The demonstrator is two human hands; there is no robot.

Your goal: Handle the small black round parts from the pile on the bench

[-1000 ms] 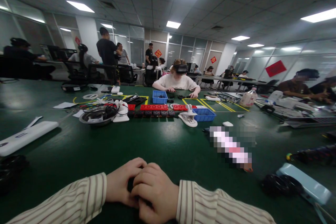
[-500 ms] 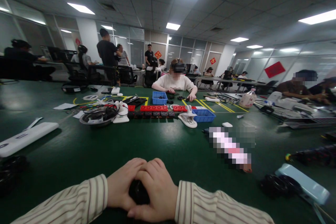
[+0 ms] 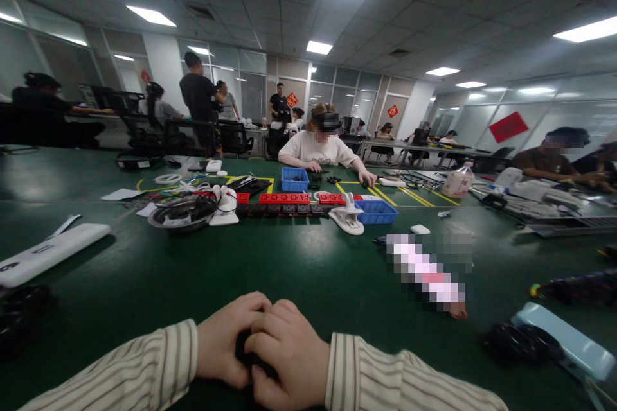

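At the near edge of the green table (image 3: 159, 282), my left hand (image 3: 224, 341) curls around a black, rounded object (image 3: 242, 345). My right hand (image 3: 294, 359) closes over it from the other side, fingers bent and fingertips against it. Both hands meet at the fingers and cover most of the object, so its exact kind cannot be made out. Striped sleeves reach to both wrists. Bare table surface lies just beyond my knuckles.
A white power strip (image 3: 58, 253) lies left; a pale blue case (image 3: 563, 339) and black coil (image 3: 520, 341) lie right. Ahead are red socket modules (image 3: 284, 198), blue bins (image 3: 376, 212), a white clip (image 3: 348, 218) and a metal bowl (image 3: 161, 221). Across sits a co-worker (image 3: 318, 149).
My right hand's fingers have curled further over the black object, hiding more of it. The co-worker's hand across the table has shifted to the right.
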